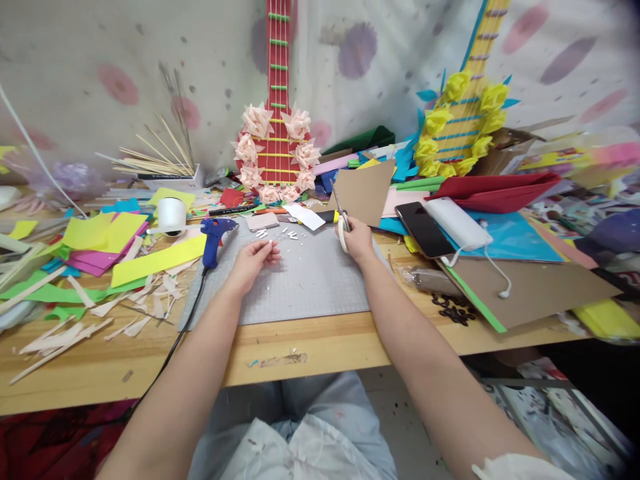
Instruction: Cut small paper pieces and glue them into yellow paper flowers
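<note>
Left hand (pixel 255 259) is pinching a small white strip (pixel 275 244) over the grey cutting mat (pixel 310 280), right hand (pixel 356 239) is gripping scissors (pixel 342 220) closed; several cut white bits (pixel 289 233) lying ahead, blue glue gun (pixel 215 239) resting untouched beside them on the counter (pixel 310 343).

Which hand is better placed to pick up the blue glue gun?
Left, probably. The left hand rests on the grey mat just beside the glue gun, pinching only a small white bit. The right hand is farther away and holds scissors.
</note>
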Demonstrator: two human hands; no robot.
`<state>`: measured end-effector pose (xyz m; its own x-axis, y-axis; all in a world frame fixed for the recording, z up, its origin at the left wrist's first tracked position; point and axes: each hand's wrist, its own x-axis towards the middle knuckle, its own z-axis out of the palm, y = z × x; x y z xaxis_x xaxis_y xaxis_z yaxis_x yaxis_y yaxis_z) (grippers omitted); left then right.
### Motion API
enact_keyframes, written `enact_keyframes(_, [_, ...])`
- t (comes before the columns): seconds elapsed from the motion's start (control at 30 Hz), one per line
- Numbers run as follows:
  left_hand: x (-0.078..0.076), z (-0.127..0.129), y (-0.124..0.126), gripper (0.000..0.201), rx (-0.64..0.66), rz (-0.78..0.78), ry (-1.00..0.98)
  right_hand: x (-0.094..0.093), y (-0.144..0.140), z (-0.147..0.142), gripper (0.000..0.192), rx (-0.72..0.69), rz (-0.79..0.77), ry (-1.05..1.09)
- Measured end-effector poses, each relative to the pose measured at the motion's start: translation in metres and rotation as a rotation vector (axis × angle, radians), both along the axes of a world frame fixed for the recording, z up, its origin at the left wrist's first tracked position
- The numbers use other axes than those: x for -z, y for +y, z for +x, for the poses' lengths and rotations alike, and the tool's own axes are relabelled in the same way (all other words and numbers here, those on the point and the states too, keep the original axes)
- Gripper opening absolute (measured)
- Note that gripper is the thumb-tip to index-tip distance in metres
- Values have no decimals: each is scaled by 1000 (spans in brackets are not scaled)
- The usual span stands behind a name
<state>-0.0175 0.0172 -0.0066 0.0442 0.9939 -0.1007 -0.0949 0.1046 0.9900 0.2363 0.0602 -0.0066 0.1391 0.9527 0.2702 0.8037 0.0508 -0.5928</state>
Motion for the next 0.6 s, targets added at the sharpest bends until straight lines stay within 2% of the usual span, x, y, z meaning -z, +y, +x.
enact_keyframes(0.17, [-6, 13, 14, 23, -58, 283, 656, 7, 3, -1, 25, 75, -17, 113])
enact_keyframes(0.23, [-12, 22, 19, 25, -42, 350, 913, 7, 3, -3, 24, 90, -27, 105])
enact_keyframes(0.3, [-15, 31, 25, 18, 9, 431, 1112, 5, 2, -5, 24, 98, -31, 94])
enact_keyframes(0.43, [-10, 41, 36, 12, 56, 599, 1322, 3, 0, -6, 23, 98, -34, 87])
enact_keyframes(0.6, [0, 43, 43, 21, 55, 610, 1365, 3, 0, -7, 23, 93, -34, 80])
